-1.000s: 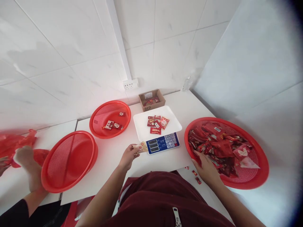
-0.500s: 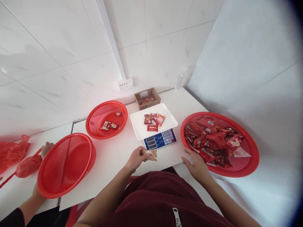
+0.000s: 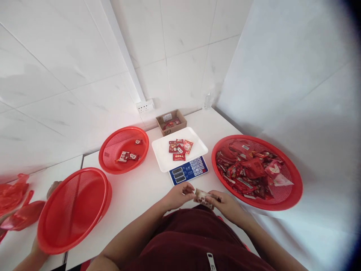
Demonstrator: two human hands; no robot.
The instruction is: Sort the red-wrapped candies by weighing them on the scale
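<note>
The left hand (image 3: 177, 195) and right hand (image 3: 225, 205) each pinch one end of a packet (image 3: 203, 196), so it hangs flat before the scale (image 3: 188, 170).

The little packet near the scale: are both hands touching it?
Touching. The head view shows the left hand and the right hand each pinching one end of the packet, with no gap at either end.

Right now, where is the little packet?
Head view, low middle: the packet is held between the left hand and right hand, nearer than the scale, left of the full basket.
</note>
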